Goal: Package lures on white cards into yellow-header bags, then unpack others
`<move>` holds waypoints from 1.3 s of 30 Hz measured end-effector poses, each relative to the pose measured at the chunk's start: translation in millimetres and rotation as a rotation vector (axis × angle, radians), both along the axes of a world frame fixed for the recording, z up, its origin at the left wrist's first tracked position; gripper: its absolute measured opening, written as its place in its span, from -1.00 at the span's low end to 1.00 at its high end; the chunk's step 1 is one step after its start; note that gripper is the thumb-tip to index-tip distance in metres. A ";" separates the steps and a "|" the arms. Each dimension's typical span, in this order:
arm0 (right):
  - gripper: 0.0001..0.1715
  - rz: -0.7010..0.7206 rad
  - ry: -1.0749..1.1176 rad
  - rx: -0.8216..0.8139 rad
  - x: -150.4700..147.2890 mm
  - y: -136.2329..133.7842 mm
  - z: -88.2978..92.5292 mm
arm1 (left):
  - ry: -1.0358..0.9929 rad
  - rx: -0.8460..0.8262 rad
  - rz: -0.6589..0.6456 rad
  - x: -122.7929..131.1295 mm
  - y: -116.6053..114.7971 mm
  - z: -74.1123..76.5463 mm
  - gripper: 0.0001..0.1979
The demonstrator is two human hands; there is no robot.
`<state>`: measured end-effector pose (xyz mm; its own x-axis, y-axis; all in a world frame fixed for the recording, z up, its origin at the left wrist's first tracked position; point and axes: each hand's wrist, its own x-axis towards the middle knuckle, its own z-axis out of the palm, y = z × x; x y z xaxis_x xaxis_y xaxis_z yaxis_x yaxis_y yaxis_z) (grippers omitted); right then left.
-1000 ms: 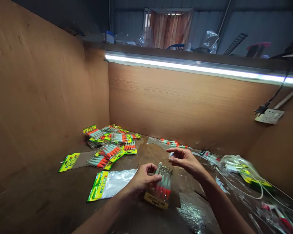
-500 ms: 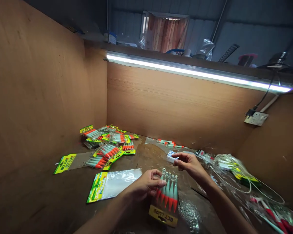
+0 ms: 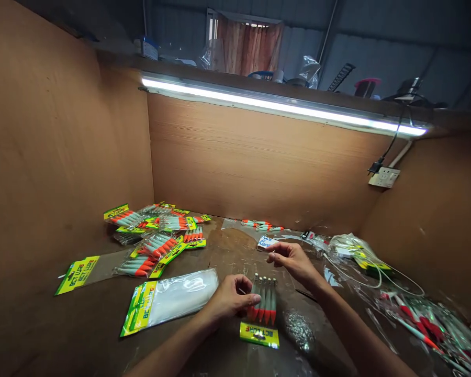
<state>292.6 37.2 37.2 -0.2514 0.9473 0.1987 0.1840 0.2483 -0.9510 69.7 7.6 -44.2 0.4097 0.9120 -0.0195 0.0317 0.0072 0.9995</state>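
Observation:
My left hand (image 3: 235, 298) grips the left edge of a clear packet of squid lures (image 3: 267, 301) between thumb and fingers. Several pale green lures with orange ends lie side by side in it, and its yellow BCT LURE header (image 3: 259, 334) faces me. Above and to the right of the packet, my right hand (image 3: 290, 262) has thumb and forefinger closed together; whatever they pinch is too small or clear to make out. Behind its fingertips lies a small white label with blue writing (image 3: 266, 242). Flat clear bags with yellow-green headers (image 3: 176, 301) lie left of my left hand.
Filled lure packets (image 3: 160, 243) are heaped at the back left. Loose lures (image 3: 261, 225) lie by the back panel. At right are plastic bags with a white cord (image 3: 353, 254) and more red and green lures (image 3: 427, 324). Small shiny bits (image 3: 299, 329) lie right of the packet.
The view has shifted, so the bench things sit further left. The packet's header is now flatter and brighter to the camera. Both hands keep nearly the same pose.

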 end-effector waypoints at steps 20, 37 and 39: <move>-0.67 0.062 -0.023 0.103 -14.2 1.0 15.8 | -0.234 0.031 -0.027 -3.6 -0.1 26.9 -0.38; -0.77 -0.017 -0.944 0.917 -69.7 -45.0 30.2 | 0.250 0.563 0.367 -10.1 -27.1 66.1 -0.67; -0.82 0.018 -1.040 0.926 -71.3 -44.5 36.3 | 0.313 0.590 0.374 -11.6 -27.9 65.5 -0.67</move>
<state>221.3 -7.3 73.5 -0.6796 0.5706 0.4610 0.6872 0.7151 0.1280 58.2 -20.3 21.3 0.1271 0.8842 0.4495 0.4149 -0.4591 0.7856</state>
